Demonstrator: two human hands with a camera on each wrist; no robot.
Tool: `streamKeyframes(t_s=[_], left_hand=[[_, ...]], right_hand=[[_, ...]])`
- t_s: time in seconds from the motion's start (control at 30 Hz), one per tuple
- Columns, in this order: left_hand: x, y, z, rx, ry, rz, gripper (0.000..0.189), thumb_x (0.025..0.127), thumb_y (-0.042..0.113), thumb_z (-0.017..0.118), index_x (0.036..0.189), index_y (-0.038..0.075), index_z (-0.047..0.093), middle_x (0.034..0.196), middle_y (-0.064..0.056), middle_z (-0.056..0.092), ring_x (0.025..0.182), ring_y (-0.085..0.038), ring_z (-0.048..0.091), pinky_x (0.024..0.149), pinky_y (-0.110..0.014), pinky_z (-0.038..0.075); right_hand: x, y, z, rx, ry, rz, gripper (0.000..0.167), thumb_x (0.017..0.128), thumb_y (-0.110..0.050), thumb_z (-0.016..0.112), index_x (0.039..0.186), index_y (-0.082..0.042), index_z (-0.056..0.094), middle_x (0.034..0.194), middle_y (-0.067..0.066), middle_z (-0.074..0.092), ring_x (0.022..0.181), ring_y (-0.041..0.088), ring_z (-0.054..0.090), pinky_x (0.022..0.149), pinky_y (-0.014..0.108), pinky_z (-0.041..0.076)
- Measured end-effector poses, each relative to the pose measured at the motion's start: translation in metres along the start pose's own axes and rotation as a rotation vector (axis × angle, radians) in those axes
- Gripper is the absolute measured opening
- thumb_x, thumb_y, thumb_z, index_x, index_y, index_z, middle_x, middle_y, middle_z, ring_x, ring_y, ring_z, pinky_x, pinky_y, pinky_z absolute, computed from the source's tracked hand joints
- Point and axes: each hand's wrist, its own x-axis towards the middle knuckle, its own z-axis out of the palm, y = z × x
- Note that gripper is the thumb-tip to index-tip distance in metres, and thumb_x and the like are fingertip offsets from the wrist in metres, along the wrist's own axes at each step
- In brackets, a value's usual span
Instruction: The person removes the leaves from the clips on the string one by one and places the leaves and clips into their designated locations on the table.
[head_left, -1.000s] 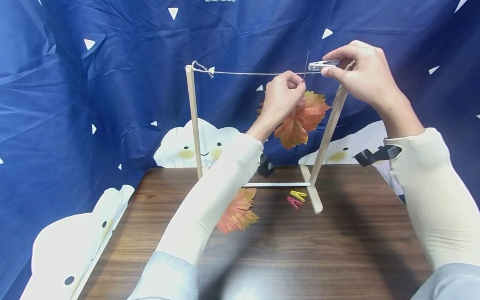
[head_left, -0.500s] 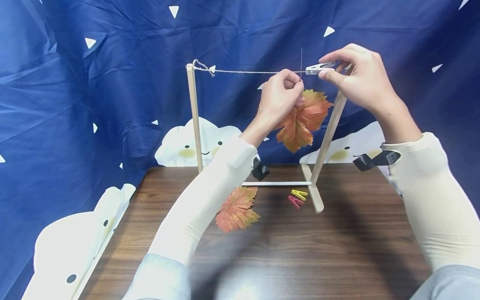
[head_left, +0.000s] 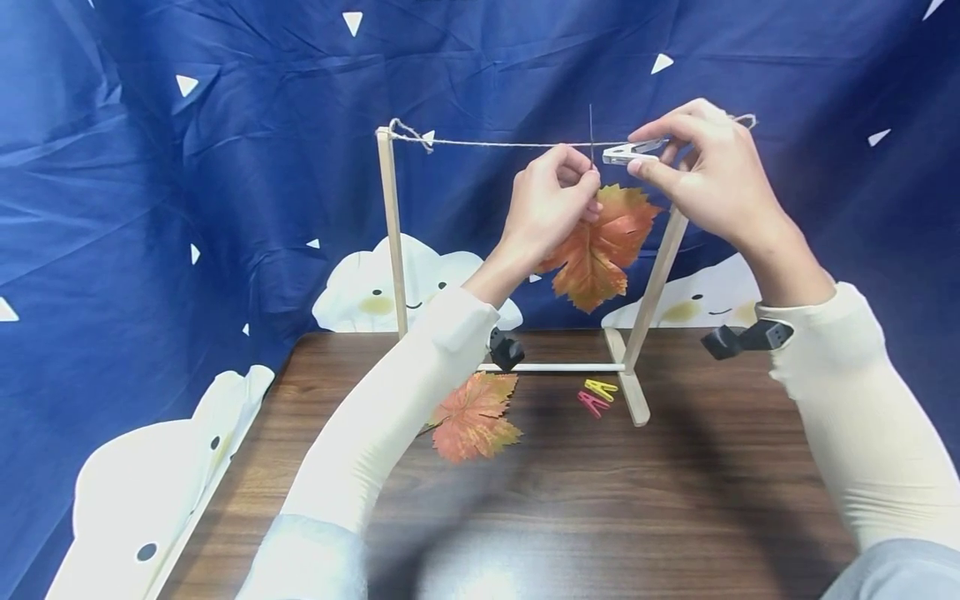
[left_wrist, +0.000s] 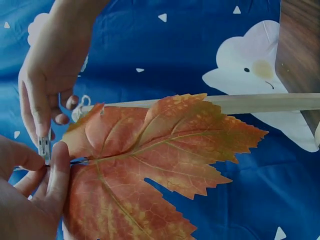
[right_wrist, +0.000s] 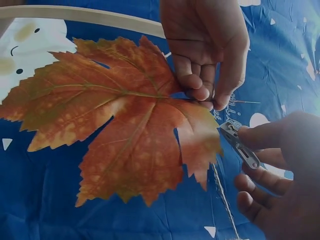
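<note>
My left hand [head_left: 551, 196] pinches the thin dark stem [head_left: 592, 125] of an orange artificial maple leaf [head_left: 600, 250], which hangs below the fingers. The stem's tip sticks up past the twine [head_left: 495, 144] strung across a wooden frame. Just to the right, my right hand [head_left: 720, 171] grips a white clothespin [head_left: 626, 152] between thumb and fingers. In the head view the clothespin's tip points left, close to the stem and the twine. The right wrist view shows the clothespin [right_wrist: 240, 145] near the leaf's edge; whether it touches the stem I cannot tell.
The frame's left post [head_left: 392, 225] and right post [head_left: 656, 283] stand on the table [head_left: 600, 500], joined by a white rod [head_left: 570, 367]. A second maple leaf [head_left: 476, 421] lies by my left sleeve. A yellow clothespin [head_left: 602, 389] and a pink clothespin [head_left: 593, 404] lie near the right foot.
Both hands have shifted slightly left and down, carrying the leaf and the white clothespin. The clothespin has dropped from about twine height to just under it and stays close to the stem.
</note>
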Motion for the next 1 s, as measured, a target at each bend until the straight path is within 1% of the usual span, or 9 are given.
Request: streamKeyframes(t_s=[0.17, 0.37, 0.5, 0.67, 0.8, 1.0], left_hand=[[-0.006, -0.004, -0.005, -0.029, 0.001, 0.008, 0.006, 0.105, 0.011, 0.064, 0.106, 0.005, 0.065, 0.095, -0.010, 0.075, 0.073, -0.013, 0.077, 0.072, -0.021, 0.063], [-0.013, -0.007, -0.012, -0.051, -0.013, 0.022, 0.007, 0.105, 0.012, 0.064, 0.106, 0.005, 0.066, 0.095, -0.011, 0.075, 0.074, -0.014, 0.077, 0.074, -0.022, 0.064], [-0.017, -0.010, -0.016, -0.053, -0.017, 0.036, 0.006, 0.105, 0.011, 0.065, 0.105, 0.005, 0.066, 0.093, -0.011, 0.074, 0.072, -0.016, 0.077, 0.073, -0.024, 0.064], [-0.023, -0.011, -0.017, -0.065, -0.028, 0.033, 0.005, 0.104, 0.008, 0.065, 0.103, 0.004, 0.066, 0.091, -0.012, 0.074, 0.071, -0.019, 0.077, 0.070, -0.026, 0.065], [-0.028, -0.012, -0.018, -0.091, -0.034, 0.027, 0.005, 0.103, 0.005, 0.064, 0.106, 0.002, 0.066, 0.092, -0.012, 0.074, 0.071, -0.020, 0.077, 0.070, -0.028, 0.065], [-0.034, -0.017, -0.021, -0.135, -0.023, 0.051, 0.006, 0.101, 0.000, 0.064, 0.107, -0.002, 0.065, 0.091, -0.015, 0.072, 0.068, -0.023, 0.076, 0.066, -0.032, 0.065]], right_hand=[[-0.007, -0.003, 0.004, 0.008, 0.000, -0.027, 0.030, 0.096, -0.021, 0.080, 0.124, -0.011, 0.079, 0.103, -0.008, 0.055, 0.083, -0.003, 0.047, 0.075, 0.017, 0.035], [-0.013, -0.005, 0.010, 0.043, 0.004, -0.048, 0.029, 0.096, -0.019, 0.081, 0.124, -0.011, 0.078, 0.102, -0.008, 0.056, 0.082, -0.002, 0.050, 0.073, 0.016, 0.037], [-0.017, -0.007, 0.013, 0.054, -0.001, -0.062, 0.029, 0.096, -0.019, 0.080, 0.124, -0.011, 0.078, 0.103, -0.007, 0.057, 0.082, -0.001, 0.050, 0.073, 0.017, 0.038], [-0.020, -0.009, 0.017, 0.062, -0.007, -0.061, 0.028, 0.097, -0.020, 0.079, 0.123, -0.010, 0.077, 0.105, -0.005, 0.058, 0.083, -0.001, 0.051, 0.073, 0.018, 0.039], [-0.025, -0.009, 0.019, 0.067, -0.018, -0.046, 0.028, 0.098, -0.021, 0.078, 0.124, -0.011, 0.077, 0.107, -0.004, 0.059, 0.084, 0.002, 0.051, 0.073, 0.017, 0.040], [-0.032, -0.010, 0.022, 0.089, -0.022, -0.045, 0.028, 0.099, -0.020, 0.077, 0.124, -0.010, 0.076, 0.108, -0.003, 0.059, 0.086, 0.005, 0.052, 0.072, 0.015, 0.040]])
